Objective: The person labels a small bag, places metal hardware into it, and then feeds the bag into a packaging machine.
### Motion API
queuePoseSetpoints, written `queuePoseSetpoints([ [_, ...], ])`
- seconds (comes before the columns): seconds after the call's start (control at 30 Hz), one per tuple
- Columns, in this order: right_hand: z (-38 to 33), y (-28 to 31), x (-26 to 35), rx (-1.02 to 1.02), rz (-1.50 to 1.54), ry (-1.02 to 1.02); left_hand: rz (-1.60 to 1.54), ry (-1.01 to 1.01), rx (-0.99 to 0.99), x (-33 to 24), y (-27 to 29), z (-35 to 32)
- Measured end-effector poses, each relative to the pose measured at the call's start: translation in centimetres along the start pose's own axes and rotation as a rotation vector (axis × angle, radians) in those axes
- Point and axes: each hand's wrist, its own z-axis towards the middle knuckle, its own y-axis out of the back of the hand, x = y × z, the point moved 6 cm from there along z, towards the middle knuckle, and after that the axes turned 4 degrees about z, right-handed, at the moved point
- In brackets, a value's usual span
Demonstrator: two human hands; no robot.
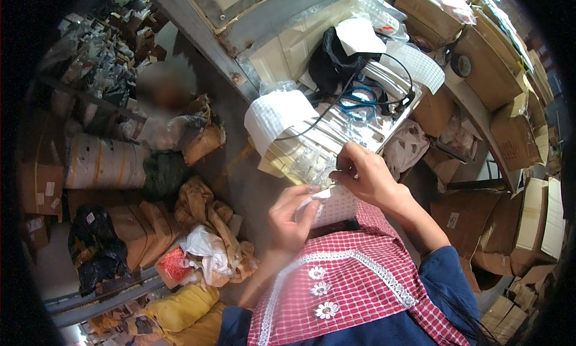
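Observation:
My left hand [293, 217] grips the edge of a white sheet [337, 209] printed with rows of small marks, like a sheet of labels. The sheet hangs in front of my red checked apron [336, 274]. Just right of it, my right hand [367, 175] is closed, thumb and fingertips pinched together above the sheet's upper edge. Whatever those fingertips hold is too small to make out. Clear plastic bags [309, 165] lie at the near end of the bench, right by both hands.
On the bench are a curled white label sheet [279, 113], a black bag [336, 55], a blue looped thing [360, 101] and dark cables. Cardboard boxes [489, 61] crowd the right side. Further left, a person [167, 85] is near wrapped bundles, a black plastic bag [96, 244] and yellow sacks [183, 310].

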Motion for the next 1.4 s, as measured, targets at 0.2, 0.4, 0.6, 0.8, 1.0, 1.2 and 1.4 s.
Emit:
queuePoseSetpoints([
  [0.2,2.4,2.0,-4.6,-0.24,-0.013,-0.021,-0.198,0.208,-0.048,1.2,-0.5,-0.2],
  [0.4,1.2,0.8,-1.8,0.092,0.077,0.176,-0.482,0.44,-0.079,4.5,-1.1,-2.9],
  [0.6,-0.9,-2.5,-0.9,0.283,0.219,0.082,-0.894,0.704,-0.151,3.9,-1.4,-3.3],
  [0.8,-1.7,-3.7,-0.8,0.188,0.197,0.11,-0.6,0.636,0.003,4.5,-1.2,-3.5],
  [1.0,-2.8,-5.2,-1.3,0.162,-0.087,0.156,-0.648,0.667,-0.032,4.9,-1.2,-3.4],
  [1.2,-3.3,-6.4,-0.1,-0.012,-0.367,0.455,-0.688,0.739,-0.058,6.8,-1.8,-5.3],
  [1.4,-4.1,-7.5,0.5,-0.067,-0.554,0.57,-0.714,0.804,-0.095,8.3,-1.9,-6.5],
])
